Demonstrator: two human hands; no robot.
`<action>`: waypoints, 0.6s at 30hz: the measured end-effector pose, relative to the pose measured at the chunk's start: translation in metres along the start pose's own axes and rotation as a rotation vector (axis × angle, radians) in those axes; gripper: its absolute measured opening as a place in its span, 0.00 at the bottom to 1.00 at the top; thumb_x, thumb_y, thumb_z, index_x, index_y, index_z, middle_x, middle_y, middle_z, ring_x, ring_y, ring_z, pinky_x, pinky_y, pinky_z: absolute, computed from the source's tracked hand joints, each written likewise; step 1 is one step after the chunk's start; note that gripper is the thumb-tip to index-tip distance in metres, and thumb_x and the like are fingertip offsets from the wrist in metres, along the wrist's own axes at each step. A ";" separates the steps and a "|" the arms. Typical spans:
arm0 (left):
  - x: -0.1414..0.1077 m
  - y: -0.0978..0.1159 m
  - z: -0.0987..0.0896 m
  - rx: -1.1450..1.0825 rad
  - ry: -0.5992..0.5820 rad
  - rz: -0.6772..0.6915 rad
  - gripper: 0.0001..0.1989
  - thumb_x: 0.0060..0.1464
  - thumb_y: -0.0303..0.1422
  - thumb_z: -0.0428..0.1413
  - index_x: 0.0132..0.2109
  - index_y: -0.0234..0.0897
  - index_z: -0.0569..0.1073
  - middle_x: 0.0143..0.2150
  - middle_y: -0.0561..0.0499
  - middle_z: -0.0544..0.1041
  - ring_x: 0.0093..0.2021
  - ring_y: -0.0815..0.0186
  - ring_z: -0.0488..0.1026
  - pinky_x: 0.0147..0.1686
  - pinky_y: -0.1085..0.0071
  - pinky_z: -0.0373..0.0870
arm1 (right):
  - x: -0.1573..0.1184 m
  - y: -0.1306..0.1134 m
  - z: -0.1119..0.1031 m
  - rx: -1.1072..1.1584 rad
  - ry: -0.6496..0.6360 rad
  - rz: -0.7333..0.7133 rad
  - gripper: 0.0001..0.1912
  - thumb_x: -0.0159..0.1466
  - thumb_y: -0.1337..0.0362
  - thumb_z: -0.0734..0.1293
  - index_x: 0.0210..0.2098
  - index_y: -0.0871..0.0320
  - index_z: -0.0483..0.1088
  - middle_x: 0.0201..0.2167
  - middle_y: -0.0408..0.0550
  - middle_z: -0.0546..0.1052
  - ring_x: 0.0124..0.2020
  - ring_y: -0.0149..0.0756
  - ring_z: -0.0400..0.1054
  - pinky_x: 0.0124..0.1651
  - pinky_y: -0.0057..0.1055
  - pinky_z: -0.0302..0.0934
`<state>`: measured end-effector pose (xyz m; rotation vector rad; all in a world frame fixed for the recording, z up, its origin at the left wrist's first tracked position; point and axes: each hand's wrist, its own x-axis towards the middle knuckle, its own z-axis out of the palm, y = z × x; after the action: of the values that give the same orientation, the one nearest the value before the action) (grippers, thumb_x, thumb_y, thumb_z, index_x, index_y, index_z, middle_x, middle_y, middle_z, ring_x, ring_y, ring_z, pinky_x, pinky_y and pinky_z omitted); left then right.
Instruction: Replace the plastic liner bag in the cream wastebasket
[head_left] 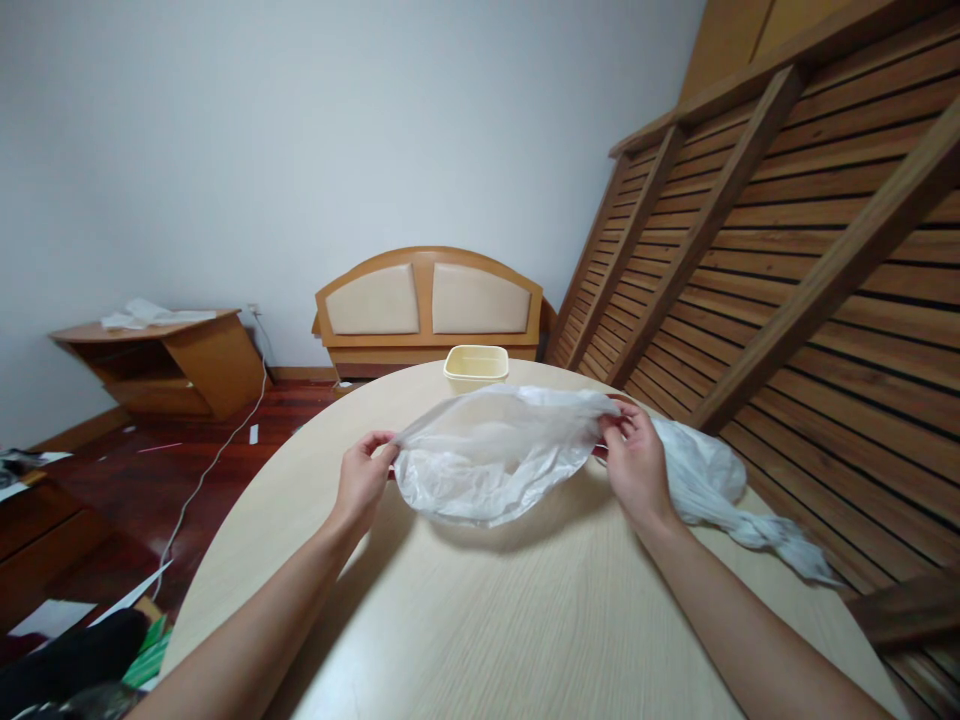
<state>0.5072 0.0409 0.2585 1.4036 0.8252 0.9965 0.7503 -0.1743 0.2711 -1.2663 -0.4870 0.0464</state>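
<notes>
Count from clock centre. Plastic bags: two, held bag (pixel 495 460) at centre, knotted bag (pixel 701 470) at 3 o'clock. Grips: two, left grip (pixel 364 475) at 9, right grip (pixel 637 465) at 3. Yellow container (pixel 476 372): one, 12 o'clock. Round counter (pixel 562 620): one. Headboard (pixel 425 290): one. Padded panels (pixel 480 298): two. Slatted frame (pixel 825 270): one, 2 o'clock.

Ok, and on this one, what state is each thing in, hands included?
Left hand: pinching one end of the thin plastic bag.
Right hand: pinching its other end.
Thin plastic bag: spread between both hands, crinkled.
Tub: upright, open at the top.
Second bag: lying on the table, bunched, apparently knotted toward one end.
Slatted wooden panel: tilted.
</notes>
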 end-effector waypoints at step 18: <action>-0.001 0.002 -0.003 0.084 -0.157 -0.180 0.14 0.39 0.38 0.64 0.32 0.37 0.70 0.22 0.55 0.74 0.20 0.69 0.71 0.21 0.77 0.63 | 0.000 -0.010 -0.022 -0.408 -0.178 -0.480 0.17 0.56 0.50 0.75 0.39 0.53 0.73 0.27 0.43 0.75 0.23 0.33 0.64 0.26 0.30 0.61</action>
<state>0.5039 0.0413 0.2599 1.4319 0.8668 0.7121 0.7568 -0.1974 0.2753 -1.5168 -0.9799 -0.3630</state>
